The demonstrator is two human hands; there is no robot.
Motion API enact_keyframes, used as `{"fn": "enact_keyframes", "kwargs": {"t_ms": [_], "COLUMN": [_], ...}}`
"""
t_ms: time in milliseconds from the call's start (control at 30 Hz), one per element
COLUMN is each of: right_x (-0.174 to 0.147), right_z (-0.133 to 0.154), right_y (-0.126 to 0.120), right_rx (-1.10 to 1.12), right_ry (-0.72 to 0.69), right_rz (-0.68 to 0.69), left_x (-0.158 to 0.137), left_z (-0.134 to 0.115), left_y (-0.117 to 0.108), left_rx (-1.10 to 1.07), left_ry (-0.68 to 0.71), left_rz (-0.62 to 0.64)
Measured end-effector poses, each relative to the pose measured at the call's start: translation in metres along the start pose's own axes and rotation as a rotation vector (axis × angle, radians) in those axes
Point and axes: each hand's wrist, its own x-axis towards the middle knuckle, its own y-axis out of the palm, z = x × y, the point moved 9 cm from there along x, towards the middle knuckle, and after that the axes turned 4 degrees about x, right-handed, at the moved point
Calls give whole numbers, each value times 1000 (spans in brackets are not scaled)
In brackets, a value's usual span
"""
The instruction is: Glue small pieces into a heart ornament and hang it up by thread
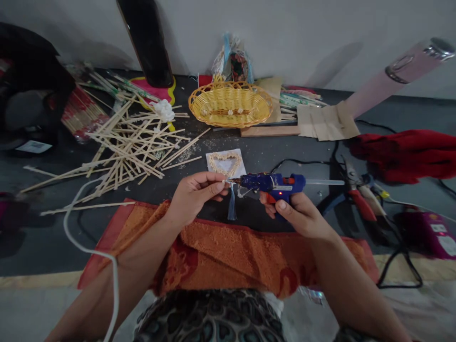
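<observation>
- Evidently, the person's right grip (302,213) was wrapped around the handle of the blue hot glue gun (260,182), held above the dark desk (267,154); it looked light and rigid, best held there, away from a probably hot nozzle (234,180).
- The left grip (194,192) was closed in a fingertip pinch on a small pale piece (224,181) by the nozzle, too tiny to identify.
- The blue tassel (232,205) trailed below, likely limp, easiest taken by its top.
- The cream heart-shaped outline (213,160) rested on white paper (225,164), seemingly light and fragile, best lifted by its outer edges.
</observation>
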Motion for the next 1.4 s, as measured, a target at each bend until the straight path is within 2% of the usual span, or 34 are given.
{"fn": "enact_keyframes", "kwargs": {"t_ms": [133,800,1400], "right_x": [-1,1,1], "right_z": [-4,-5,-6], "right_y": [0,-1,0], "right_rx": [-29,-153,-133], "right_ry": [23,6,6], "right_rz": [15,63,62], "left_x": [1,1,1], "left_z": [1,1,2], "left_y": [-5,-2,-3], "left_rx": [63,16,24], "left_ry": [15,21,14], "left_rz": [-52,-32,-20]}}
